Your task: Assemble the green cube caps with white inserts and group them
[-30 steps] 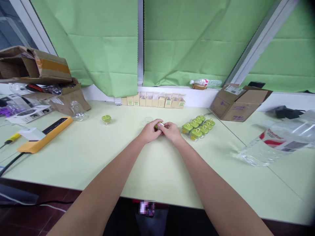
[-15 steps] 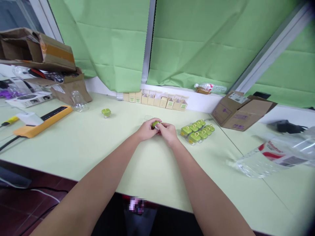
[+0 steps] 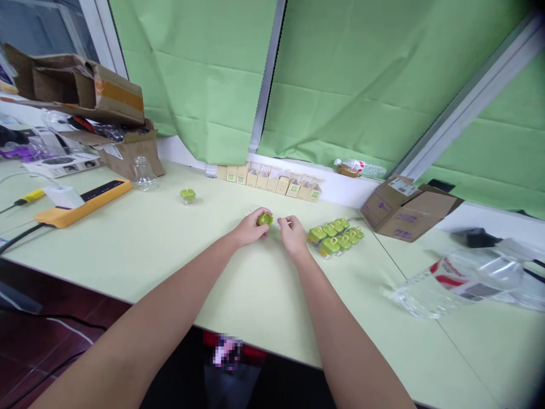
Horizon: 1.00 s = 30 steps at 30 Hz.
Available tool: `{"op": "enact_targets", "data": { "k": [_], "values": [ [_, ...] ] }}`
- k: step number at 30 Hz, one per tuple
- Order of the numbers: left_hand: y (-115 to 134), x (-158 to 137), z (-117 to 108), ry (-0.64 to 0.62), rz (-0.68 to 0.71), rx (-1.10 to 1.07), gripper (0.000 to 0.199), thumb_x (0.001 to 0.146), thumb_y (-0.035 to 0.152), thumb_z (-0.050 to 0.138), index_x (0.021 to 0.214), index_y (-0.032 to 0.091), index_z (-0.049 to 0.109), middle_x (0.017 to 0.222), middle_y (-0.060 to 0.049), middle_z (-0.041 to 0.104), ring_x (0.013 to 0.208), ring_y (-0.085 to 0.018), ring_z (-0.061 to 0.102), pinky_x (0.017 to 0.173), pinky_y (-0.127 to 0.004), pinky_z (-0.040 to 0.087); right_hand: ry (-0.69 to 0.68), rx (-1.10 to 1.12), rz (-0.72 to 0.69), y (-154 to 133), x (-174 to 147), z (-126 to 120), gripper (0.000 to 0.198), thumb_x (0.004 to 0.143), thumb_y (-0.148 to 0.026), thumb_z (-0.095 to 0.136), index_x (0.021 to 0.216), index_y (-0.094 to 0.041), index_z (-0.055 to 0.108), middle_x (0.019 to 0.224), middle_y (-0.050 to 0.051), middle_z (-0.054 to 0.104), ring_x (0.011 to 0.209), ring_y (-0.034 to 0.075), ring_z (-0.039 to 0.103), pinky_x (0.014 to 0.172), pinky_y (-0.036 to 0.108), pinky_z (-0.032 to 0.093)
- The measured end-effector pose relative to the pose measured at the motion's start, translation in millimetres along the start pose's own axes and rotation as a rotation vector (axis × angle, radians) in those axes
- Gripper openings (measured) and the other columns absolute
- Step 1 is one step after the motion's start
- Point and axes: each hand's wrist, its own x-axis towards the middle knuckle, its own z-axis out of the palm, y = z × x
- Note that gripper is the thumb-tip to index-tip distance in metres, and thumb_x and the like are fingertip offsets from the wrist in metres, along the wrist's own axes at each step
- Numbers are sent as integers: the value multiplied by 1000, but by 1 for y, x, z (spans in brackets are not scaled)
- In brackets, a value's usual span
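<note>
Over the middle of the table, my left hand [image 3: 250,228] is closed around a small green lid [image 3: 265,219], tilted so its hollow side seems to face me. Just to the right, my right hand [image 3: 293,234] is apart from it, thumb and fingers pinched at a small pale bit too unclear to name. Behind my left hand lies a clear plastic piece [image 3: 254,208], partly hidden. Several small clear boxes with green lids and loop handles [image 3: 336,237] stand in two rows right of my right hand. Another green-lidded box [image 3: 187,196] stands alone to the left.
Small cardboard boxes [image 3: 272,180] line the wall at the back. An orange power strip [image 3: 85,203], a clear bottle-shaped piece [image 3: 145,175] and stacked cartons [image 3: 114,96] are on the left. To the right are an opened carton [image 3: 404,210] and a large clear bottle [image 3: 451,281].
My hands were together on the green lid; now they are apart, the lid staying in my left hand and tilted. My right hand has drawn away to the right. The view has shifted slightly.
</note>
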Motion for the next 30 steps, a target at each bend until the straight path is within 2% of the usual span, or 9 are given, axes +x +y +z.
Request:
{"op": "enact_targets", "data": {
  "k": [4, 9, 12, 14, 16, 18, 21, 25, 30],
  "values": [
    [4, 2, -1, 98, -33, -79, 24, 78, 15, 52, 100, 21, 59, 79, 1, 54, 59, -8, 50, 56, -20, 45, -6, -323, -141, -3, -7, -3, 33, 86, -54, 50, 93, -24, 62, 72, 1, 63, 69, 19, 56, 61, 28, 36],
    [10, 0, 2, 107, -56, -140, 11, 84, 22, 53, 93, 20, 59, 80, 1, 53, 55, -7, 46, 53, -19, 43, -104, -597, -181, -3, -11, -1, 42, 91, -57, 47, 107, -23, 66, 97, 12, 66, 84, 26, 61, 64, 32, 37],
    [11, 1, 2, 136, -76, -170, 9, 84, 24, 56, 91, 19, 60, 82, -1, 55, 54, -6, 46, 52, -20, 43, 30, -545, -284, -8, -12, -3, 39, 92, -49, 49, 112, -20, 65, 102, 13, 63, 86, 25, 61, 67, 33, 40],
    [11, 2, 2, 175, -67, -196, 9, 83, 22, 56, 91, 19, 60, 82, -1, 56, 56, -7, 47, 53, -20, 43, 127, -431, -414, -14, -14, -5, 28, 93, -38, 48, 102, -19, 67, 93, 9, 63, 84, 22, 59, 71, 32, 41],
    [10, 3, 3, 196, -47, -223, 10, 82, 19, 55, 91, 19, 60, 78, 0, 56, 58, -8, 48, 53, -20, 44, 109, -317, -542, -20, -17, -4, 22, 92, -29, 48, 92, -20, 69, 85, 5, 60, 79, 18, 58, 74, 30, 42],
    [12, 2, 4, 194, -29, -254, 13, 80, 16, 53, 92, 19, 59, 76, 0, 56, 59, -8, 49, 53, -20, 43, 1, -257, -619, -23, -21, -1, 19, 89, -26, 53, 91, -22, 71, 84, 3, 59, 76, 16, 57, 73, 28, 43],
    [18, 0, 7, 178, -20, -336, 18, 79, 16, 51, 95, 20, 58, 80, 0, 58, 64, -10, 55, 54, -19, 41, -99, -274, -619, -23, -25, 5, 19, 87, -23, 56, 94, -24, 73, 86, 3, 59, 74, 16, 56, 70, 27, 42],
    [24, -3, 12, 134, -33, -448, 14, 83, 25, 51, 94, 20, 57, 83, -1, 56, 66, -11, 54, 54, -20, 41, -62, -277, -574, -21, -26, 8, 24, 90, -23, 51, 99, -25, 73, 82, 3, 56, 72, 16, 55, 69, 28, 41],
    [21, -6, 20, 82, -6, -392, 17, 91, 33, 46, 97, 21, 56, 83, -1, 57, 68, -12, 53, 55, -20, 39, -24, -186, -508, -18, -21, 6, 21, 85, -20, 56, 91, -25, 76, 76, 1, 56, 70, 15, 54, 70, 27, 41]
  ]
}}
